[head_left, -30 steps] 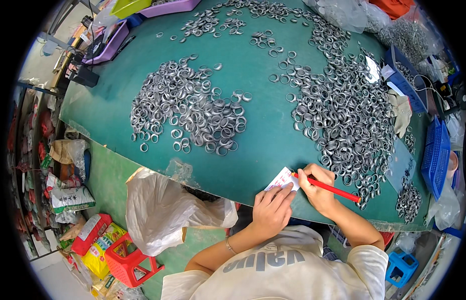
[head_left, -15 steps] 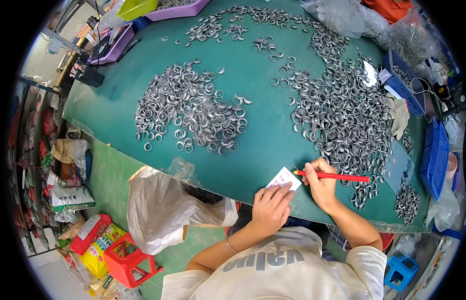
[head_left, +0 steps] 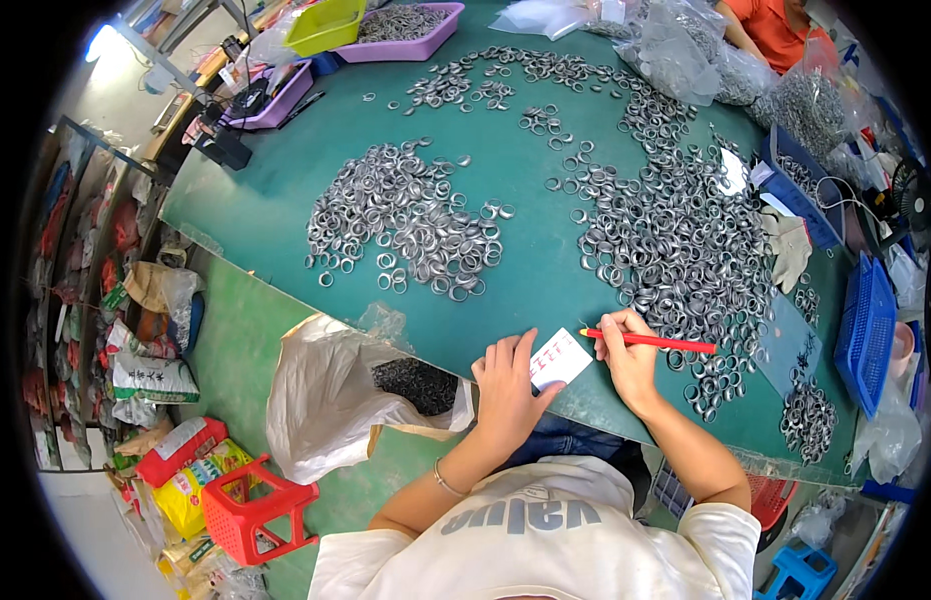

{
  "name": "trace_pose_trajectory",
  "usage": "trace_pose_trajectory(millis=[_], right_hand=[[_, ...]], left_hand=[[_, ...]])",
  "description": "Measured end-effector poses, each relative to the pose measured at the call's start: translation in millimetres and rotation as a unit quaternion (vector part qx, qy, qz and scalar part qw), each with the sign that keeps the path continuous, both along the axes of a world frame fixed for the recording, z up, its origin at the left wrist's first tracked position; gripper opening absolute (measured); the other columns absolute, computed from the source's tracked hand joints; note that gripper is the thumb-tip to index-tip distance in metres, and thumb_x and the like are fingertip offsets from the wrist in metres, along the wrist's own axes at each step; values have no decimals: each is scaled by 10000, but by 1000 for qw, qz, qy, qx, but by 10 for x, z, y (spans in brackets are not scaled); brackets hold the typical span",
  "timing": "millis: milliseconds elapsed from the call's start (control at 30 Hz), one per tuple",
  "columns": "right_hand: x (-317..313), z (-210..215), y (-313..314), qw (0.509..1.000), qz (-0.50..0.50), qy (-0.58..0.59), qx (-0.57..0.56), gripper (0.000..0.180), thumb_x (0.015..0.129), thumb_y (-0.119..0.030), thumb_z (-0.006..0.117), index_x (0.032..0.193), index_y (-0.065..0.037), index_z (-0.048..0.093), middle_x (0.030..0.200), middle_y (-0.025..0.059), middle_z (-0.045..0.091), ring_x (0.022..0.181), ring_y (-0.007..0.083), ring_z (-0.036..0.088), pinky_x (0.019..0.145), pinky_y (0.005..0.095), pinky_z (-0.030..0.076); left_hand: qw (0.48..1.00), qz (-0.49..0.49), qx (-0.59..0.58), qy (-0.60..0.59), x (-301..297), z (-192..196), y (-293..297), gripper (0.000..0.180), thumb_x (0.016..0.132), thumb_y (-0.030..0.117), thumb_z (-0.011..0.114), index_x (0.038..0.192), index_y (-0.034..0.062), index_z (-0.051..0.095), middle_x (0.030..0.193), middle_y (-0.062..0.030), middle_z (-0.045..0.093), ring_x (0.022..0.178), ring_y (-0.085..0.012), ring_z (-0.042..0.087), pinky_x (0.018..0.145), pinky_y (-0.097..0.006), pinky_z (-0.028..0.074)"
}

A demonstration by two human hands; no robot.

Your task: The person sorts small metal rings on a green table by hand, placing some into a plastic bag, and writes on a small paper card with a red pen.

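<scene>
My right hand is closed round a red pencil, its pale tip pointing left just above a small white card. Red marks run across the card, which lies at the table's near edge. Beside the card, my left hand rests with fingers stretched out and the thumb along the card's lower edge. A large heap of grey metal rings spreads beyond my right hand. A smaller ring heap lies farther left on the green table.
Below the table's left edge gapes a white sack with dark small pieces inside. A red stool stands on the floor. Blue baskets line the right side. At the far right sits another person in orange; purple trays stand at the back.
My left hand has slid left off the card's face, uncovering more red marks. The pencil tip has shifted slightly left and up with my right hand. The whole view has tilted a little.
</scene>
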State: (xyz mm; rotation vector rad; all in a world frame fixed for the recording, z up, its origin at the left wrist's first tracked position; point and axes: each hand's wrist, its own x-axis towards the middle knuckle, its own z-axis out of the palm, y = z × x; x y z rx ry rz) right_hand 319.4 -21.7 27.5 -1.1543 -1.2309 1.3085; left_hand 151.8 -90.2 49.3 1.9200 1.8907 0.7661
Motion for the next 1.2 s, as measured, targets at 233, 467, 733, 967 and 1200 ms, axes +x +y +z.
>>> trace_pose_trajectory(millis=[233, 467, 733, 967, 1200], right_hand=[[3, 63, 7, 999, 4, 35, 23, 195, 981, -159, 513, 942, 8, 605, 748, 51, 629, 582, 63, 521, 530, 214, 417], [40, 115, 37, 998, 22, -8, 67, 283, 992, -222, 490, 1081, 0, 642, 846, 66, 670, 677, 112, 568, 643, 255, 468], [101, 143, 10, 995, 92, -1, 35, 179, 896, -124, 628, 1043, -23, 639, 867, 14, 655, 733, 59, 566, 645, 211, 453], [100, 242, -23, 994, 92, 64, -6, 196, 872, -64, 650, 1065, -31, 627, 879, 4, 648, 688, 14, 532, 586, 170, 417], [88, 208, -30, 993, 61, 93, 33, 244, 834, 20, 669, 1069, -22, 621, 847, -8, 624, 697, 21, 540, 617, 174, 437]], left_hand=[[999, -34, -23, -25, 10, 20, 50, 641, 666, 153, 807, 1234, 63, 525, 938, -46, 539, 937, -248, 497, 824, -384, 342], [994, -36, -40, -97, 37, 71, 88, 467, 727, 46, 736, 1161, 77, 568, 894, -51, 540, 865, -238, 526, 792, -358, 394], [977, -25, 25, -211, 43, 212, 205, 526, 749, -59, 704, 1229, 52, 518, 996, -80, 530, 907, -168, 557, 788, -286, 470], [866, -18, -38, -498, 34, 175, 261, 439, 834, -59, 653, 1243, -25, 500, 1114, -79, 573, 993, -123, 573, 843, -251, 488], [832, 36, -74, -549, 28, 214, 292, 226, 884, 24, 643, 1095, -45, 602, 965, -69, 670, 842, -101, 624, 755, -237, 504]])
